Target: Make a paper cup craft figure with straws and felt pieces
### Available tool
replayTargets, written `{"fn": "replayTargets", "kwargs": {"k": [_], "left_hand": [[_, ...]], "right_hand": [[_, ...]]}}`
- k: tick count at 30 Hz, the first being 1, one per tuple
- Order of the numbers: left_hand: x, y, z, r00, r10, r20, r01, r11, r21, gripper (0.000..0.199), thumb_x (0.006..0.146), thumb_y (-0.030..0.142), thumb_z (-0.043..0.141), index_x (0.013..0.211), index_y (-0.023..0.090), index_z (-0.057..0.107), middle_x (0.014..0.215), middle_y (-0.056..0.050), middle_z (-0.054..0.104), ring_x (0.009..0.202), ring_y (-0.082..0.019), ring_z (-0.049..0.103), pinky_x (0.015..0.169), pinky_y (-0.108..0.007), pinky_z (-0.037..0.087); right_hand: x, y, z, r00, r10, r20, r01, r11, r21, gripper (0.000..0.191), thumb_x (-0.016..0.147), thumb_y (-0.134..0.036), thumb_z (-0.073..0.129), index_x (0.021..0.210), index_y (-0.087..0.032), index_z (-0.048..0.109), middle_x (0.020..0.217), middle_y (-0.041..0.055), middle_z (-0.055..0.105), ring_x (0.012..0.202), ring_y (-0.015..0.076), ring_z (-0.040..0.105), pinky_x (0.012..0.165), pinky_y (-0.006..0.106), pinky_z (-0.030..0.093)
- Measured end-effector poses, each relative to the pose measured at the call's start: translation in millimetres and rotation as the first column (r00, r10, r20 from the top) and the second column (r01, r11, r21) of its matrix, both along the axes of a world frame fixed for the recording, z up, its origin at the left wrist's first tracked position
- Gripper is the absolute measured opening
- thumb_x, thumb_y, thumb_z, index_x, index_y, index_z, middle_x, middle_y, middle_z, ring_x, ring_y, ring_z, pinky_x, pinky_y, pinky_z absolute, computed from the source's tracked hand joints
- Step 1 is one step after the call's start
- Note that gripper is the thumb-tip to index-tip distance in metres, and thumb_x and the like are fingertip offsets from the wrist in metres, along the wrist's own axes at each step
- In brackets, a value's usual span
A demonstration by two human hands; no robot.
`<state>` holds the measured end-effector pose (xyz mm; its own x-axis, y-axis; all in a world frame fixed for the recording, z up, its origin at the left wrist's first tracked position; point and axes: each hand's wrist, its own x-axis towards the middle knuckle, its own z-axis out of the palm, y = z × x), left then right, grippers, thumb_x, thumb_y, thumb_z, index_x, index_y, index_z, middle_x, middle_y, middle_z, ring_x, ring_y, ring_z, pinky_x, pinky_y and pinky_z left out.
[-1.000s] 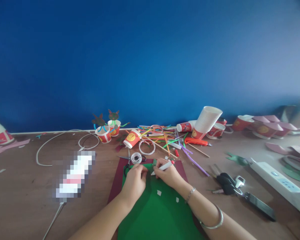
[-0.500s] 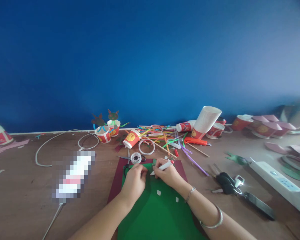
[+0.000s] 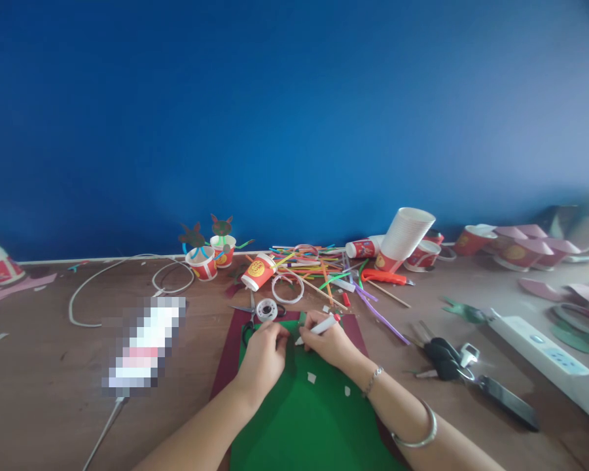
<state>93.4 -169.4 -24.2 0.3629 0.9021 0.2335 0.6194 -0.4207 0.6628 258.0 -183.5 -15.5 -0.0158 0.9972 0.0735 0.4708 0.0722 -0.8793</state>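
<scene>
My right hand (image 3: pixel 328 340) is closed round a white marker (image 3: pixel 322 327) with a red end, its tip pointing left and down over the green paper (image 3: pixel 299 412). My left hand (image 3: pixel 265 350) lies at the sheet's upper left, thumb and fingertips pressed together; whatever they pinch is too small to make out. Dark red paper (image 3: pixel 230 347) shows from under the green sheet. Just beyond my left hand are a roll of tape (image 3: pixel 267 310) and black-handled scissors (image 3: pixel 249 317), partly hidden by the hand. Small white scraps (image 3: pixel 311 377) rest on the green paper.
Behind lie a tipped paper cup (image 3: pixel 259 272), colourful pipe cleaners (image 3: pixel 319 265), an orange cutter (image 3: pixel 385 277) and a leaning cup stack (image 3: pixel 405 239). Keys (image 3: pixel 444 358) and a power strip (image 3: pixel 540 343) are right. A pixelated device (image 3: pixel 147 343) with a cable is left; decorated cups (image 3: pixel 223 250) stand behind.
</scene>
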Motion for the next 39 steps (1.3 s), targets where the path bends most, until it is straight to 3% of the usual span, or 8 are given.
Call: {"fn": "replayTargets", "kwargs": {"k": [7,13,21,39], "left_hand": [[0.1,-0.2,0.0,1.0,0.0,0.002,0.0,1.0,0.017,0.018,0.078,0.002,0.053,0.075,0.016,0.063,0.079,-0.006,0.066,0.078,-0.019,0.064,0.073,-0.029,0.049],[-0.3,-1.3,0.5,1.0,-0.005,0.018,0.005,1.0,0.012,0.018,0.077,0.002,0.052,0.075,0.016,0.064,0.078,-0.006,0.066,0.077,-0.019,0.064,0.072,-0.029,0.048],[0.3,-0.6,0.9,1.0,0.003,0.006,-0.003,1.0,-0.004,0.018,0.077,0.002,0.052,0.076,0.016,0.064,0.079,-0.006,0.066,0.078,-0.019,0.064,0.073,-0.029,0.049],[0.0,-0.6,1.7,1.0,-0.001,0.005,0.001,1.0,-0.019,0.017,0.078,0.001,0.053,0.076,0.014,0.063,0.08,-0.007,0.066,0.078,-0.02,0.064,0.074,-0.03,0.048]], "right_hand": [[-0.3,-0.3,-0.3,0.999,-0.038,-0.006,0.038,0.999,-0.004,0.018,0.07,-0.017,0.052,0.055,-0.021,0.042,0.047,-0.0039,0.055,0.048,0.0108,0.049,0.047,0.02,0.037],[0.6,0.5,-0.4,0.994,-0.069,-0.079,0.062,0.994,-0.093,0.016,0.071,-0.02,0.051,0.057,-0.021,0.043,0.046,-0.0041,0.056,0.042,0.0096,0.047,0.042,0.019,0.033],[0.7,0.0,-0.8,1.0,-0.028,-0.013,0.028,1.0,-0.011,0.018,0.071,-0.018,0.052,0.056,-0.021,0.044,0.048,-0.0037,0.057,0.047,0.011,0.05,0.047,0.02,0.037],[-0.3,-1.4,0.4,1.0,0.009,-0.025,-0.009,1.0,-0.004,0.018,0.069,-0.015,0.052,0.055,-0.022,0.042,0.047,-0.0038,0.056,0.048,0.0113,0.05,0.048,0.02,0.037]]}}
